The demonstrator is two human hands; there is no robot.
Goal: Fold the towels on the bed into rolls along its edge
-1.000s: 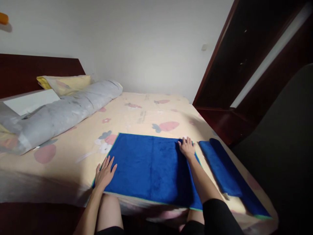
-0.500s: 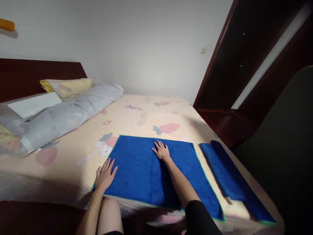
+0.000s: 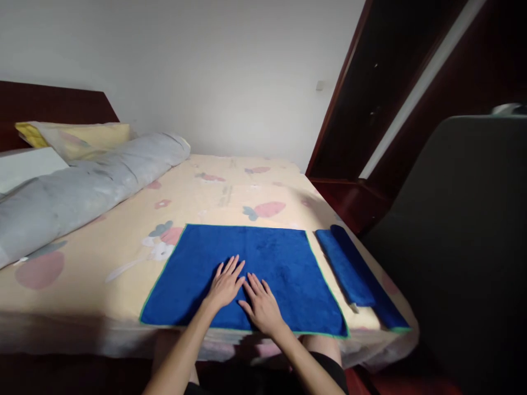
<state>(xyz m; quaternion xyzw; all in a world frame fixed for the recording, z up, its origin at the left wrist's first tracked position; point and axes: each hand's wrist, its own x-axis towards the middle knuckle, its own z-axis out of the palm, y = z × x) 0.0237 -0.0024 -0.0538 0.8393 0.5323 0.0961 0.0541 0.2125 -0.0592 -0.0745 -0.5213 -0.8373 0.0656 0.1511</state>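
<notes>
Because the towel (image 3: pixel 288 263) lay flat, left hand (image 3: pixel 225 286) and right hand (image 3: pixel 263 308) rested on it, fingers spread. Cloth strips (image 3: pixel 346 269) lay beside it.

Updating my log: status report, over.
Left hand, right hand: palms down, open. Rectangular blue plush cloth, green-edged: spread flat beneath. Folded blue fabric alongside, not overlapping.

From my seat, I see the left hand (image 3: pixel 225 286) and right hand (image 3: pixel 264 310) flat and close together on a blue cloth (image 3: pixel 284 263), spread along the bed's (image 3: pixel 197 211) near edge. Toward the near right corner lie a short folded cloth (image 3: pixel 343 267) and a long one (image 3: pixel 368 277). A grey roll (image 3: pixel 94 184) crosses the left side.
</notes>
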